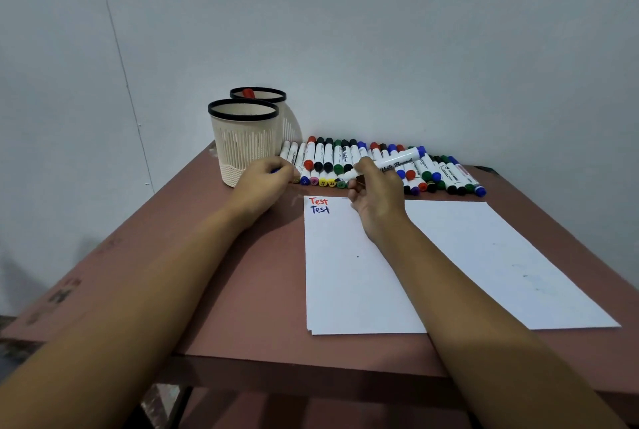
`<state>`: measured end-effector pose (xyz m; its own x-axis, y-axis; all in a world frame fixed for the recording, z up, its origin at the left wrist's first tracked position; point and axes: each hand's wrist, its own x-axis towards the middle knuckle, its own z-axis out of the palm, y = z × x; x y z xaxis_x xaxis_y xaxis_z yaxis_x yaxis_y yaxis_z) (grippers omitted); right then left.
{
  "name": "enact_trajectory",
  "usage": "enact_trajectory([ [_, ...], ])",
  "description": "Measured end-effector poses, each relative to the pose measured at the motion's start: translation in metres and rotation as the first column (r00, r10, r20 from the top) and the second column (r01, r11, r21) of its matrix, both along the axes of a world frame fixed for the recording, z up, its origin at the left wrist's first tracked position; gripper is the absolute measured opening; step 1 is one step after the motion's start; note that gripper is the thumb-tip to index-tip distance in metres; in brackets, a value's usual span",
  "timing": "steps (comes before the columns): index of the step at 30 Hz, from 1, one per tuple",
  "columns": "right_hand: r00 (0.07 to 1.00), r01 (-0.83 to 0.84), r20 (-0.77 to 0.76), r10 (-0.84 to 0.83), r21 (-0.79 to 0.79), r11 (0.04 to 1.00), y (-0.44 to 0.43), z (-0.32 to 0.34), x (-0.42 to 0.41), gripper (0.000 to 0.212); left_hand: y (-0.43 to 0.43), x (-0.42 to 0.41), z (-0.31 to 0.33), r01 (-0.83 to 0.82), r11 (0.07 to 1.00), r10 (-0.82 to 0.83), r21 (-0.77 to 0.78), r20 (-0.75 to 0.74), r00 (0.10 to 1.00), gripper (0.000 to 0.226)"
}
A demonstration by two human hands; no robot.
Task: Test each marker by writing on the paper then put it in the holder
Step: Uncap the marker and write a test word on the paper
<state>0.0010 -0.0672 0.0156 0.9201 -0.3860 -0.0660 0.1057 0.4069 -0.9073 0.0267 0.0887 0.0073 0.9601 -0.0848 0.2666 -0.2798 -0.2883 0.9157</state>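
Observation:
My right hand point(375, 193) holds a white whiteboard marker point(397, 161) with a blue end, uncapped, its tip pointing left above the top of the white paper point(352, 273). "Test" is written twice at the paper's top left, once in red and once in blue. My left hand point(264, 183) is closed around something small and blue, apparently the cap, beside the near cream holder point(242, 145). A second holder point(273, 107) behind it contains a red-capped marker point(248, 93). A row of several markers point(345, 162) lies along the wall side of the table.
The reddish-brown table point(221, 273) meets a pale wall at the back. A second sheet of paper point(501, 262) lies to the right, partly under my right forearm. The table's front edge is near the bottom of the view.

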Motion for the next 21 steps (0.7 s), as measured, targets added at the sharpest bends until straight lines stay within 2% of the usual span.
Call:
enact_trajectory([
  [2,0.999,-0.034,0.022,0.034,-0.016,0.999,0.0,0.002,-0.001,0.004,-0.001,-0.004,0.002,0.039,0.999,-0.039,-0.002,0.004,0.999,0.03],
  [5,0.995,-0.08,0.054,0.084,-0.074,0.994,0.001,0.003,-0.004,0.01,-0.002,-0.009,0.003,0.072,0.996,-0.074,0.05,0.041,0.996,0.034],
  [8,0.99,-0.108,0.074,0.12,-0.154,0.982,0.002,0.003,-0.005,0.009,-0.002,-0.009,0.002,0.083,0.986,-0.096,0.142,0.09,0.991,0.05],
  [10,0.99,-0.101,0.076,0.117,-0.196,0.975,0.003,0.002,-0.005,0.004,-0.003,-0.01,0.002,0.115,0.983,-0.131,0.142,0.108,0.985,0.061],
  [12,0.992,-0.085,0.074,0.105,-0.23,0.97,0.003,0.001,-0.005,0.009,-0.004,-0.012,0.003,0.155,0.979,-0.171,0.128,0.118,0.978,0.068],
  [18,0.992,-0.097,0.053,0.118,-0.298,0.95,0.003,0.0,-0.005,0.004,-0.005,-0.01,-0.002,0.19,0.974,-0.206,0.121,0.135,0.969,0.072],
  [21,0.988,-0.132,0.027,0.155,-0.389,0.912,0.004,-0.003,-0.003,0.003,-0.005,-0.01,-0.001,0.213,0.97,-0.231,0.117,0.165,0.959,0.074],
])
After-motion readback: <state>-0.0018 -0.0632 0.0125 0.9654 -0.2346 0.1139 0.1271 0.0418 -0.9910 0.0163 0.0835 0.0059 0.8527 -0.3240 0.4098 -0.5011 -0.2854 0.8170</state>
